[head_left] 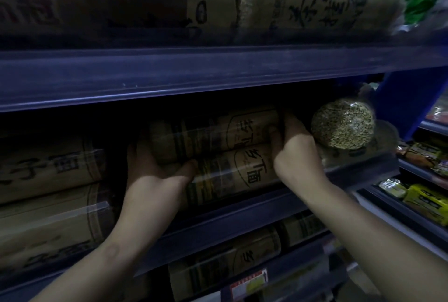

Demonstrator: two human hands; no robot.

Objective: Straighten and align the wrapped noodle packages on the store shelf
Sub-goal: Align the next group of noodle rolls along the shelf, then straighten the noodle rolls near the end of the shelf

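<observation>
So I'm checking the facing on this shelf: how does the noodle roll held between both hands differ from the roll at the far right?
The held noodle roll lies sideways, showing its printed paper wrap; the right-hand roll points end-on, showing bare noodle tips through clear film. The left hand and right hand grip the held roll's ends; nothing touches the other. The held roll sits stacked on another roll. Both are cylindrical wrapped bundles on the same shelf.

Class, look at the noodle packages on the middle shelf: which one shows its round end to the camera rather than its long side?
The clear-wrapped package just right of the right hand; its circular end of noodle tips faces outward, while the others lie sideways showing printed labels.
</observation>
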